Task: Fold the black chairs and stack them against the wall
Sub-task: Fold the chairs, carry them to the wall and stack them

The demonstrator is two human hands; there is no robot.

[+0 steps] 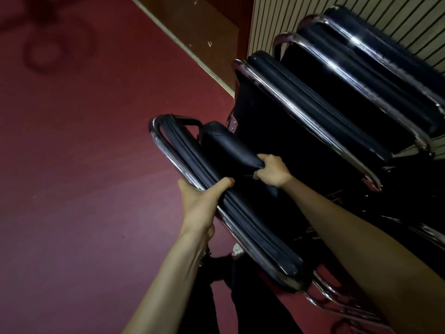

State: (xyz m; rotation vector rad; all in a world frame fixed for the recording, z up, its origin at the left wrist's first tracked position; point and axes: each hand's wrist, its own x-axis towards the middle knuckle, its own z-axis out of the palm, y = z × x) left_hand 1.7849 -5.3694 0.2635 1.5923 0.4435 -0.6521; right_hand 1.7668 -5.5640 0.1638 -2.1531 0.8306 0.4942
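Left hand (201,201) wrapped round the black chair's backrest (260,237), right hand (272,171) clutching its seat cushion (226,145) just beyond.

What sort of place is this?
Probably a function hall or meeting room: red carpeted floor, a slatted wall, and folded black chairs with chrome frames leaning against it. The left hand and right hand grip another chair.
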